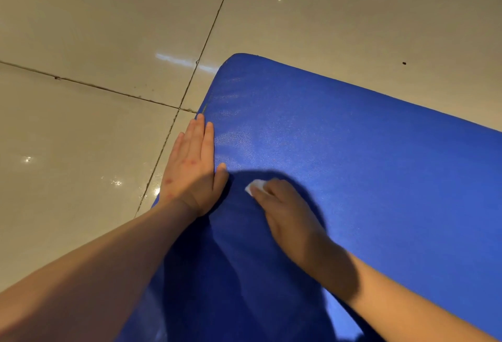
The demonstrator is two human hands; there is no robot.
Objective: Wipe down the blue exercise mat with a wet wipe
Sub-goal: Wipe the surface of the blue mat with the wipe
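The blue exercise mat (353, 156) lies on the tiled floor, its rounded far-left corner near the middle of the view. My left hand (194, 167) rests flat on the mat's left edge, fingers straight and together, partly over the floor. My right hand (285, 208) is on the mat just right of it, in shadow, its fingers pressing down a small white wet wipe (255, 186). Only a corner of the wipe shows past the fingertips.
Glossy beige floor tiles (95, 42) with dark grout lines surround the mat on the left and far side. A dark shadow of my head and arms falls across the near part of the mat.
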